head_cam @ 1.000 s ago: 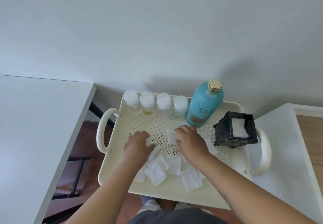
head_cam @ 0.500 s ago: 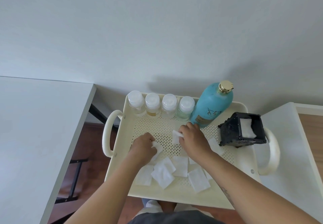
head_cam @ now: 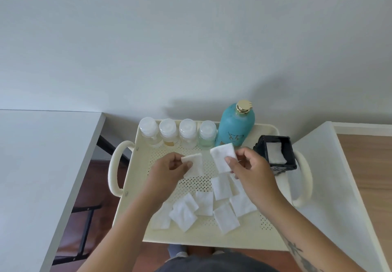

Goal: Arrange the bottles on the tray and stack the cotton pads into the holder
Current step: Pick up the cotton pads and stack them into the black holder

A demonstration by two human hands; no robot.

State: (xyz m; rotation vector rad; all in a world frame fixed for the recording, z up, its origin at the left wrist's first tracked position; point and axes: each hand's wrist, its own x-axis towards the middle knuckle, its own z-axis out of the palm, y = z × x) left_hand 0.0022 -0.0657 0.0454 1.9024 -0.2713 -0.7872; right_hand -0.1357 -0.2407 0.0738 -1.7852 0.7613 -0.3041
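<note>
Loose cotton pads (head_cam: 203,209) are scattered on the near half of the cream perforated tray (head_cam: 203,236). Above them, one pad (head_cam: 194,164) is pinched in the left hand (head_cam: 167,171) and another pad (head_cam: 222,159) is pinched in the right hand (head_cam: 251,171), both lifted off the tray. At the far right the black holder (head_cam: 275,155) is seen with pads inside. Along the far rim four small clear bottles (head_cam: 178,132) are lined beside a tall teal bottle (head_cam: 236,126)

Matt plastic tray (head_cam: 273,136) w/ fluffy cotton pads (head_cam: 203,202), glossy gold cap (head_cam: 244,105)
</note>
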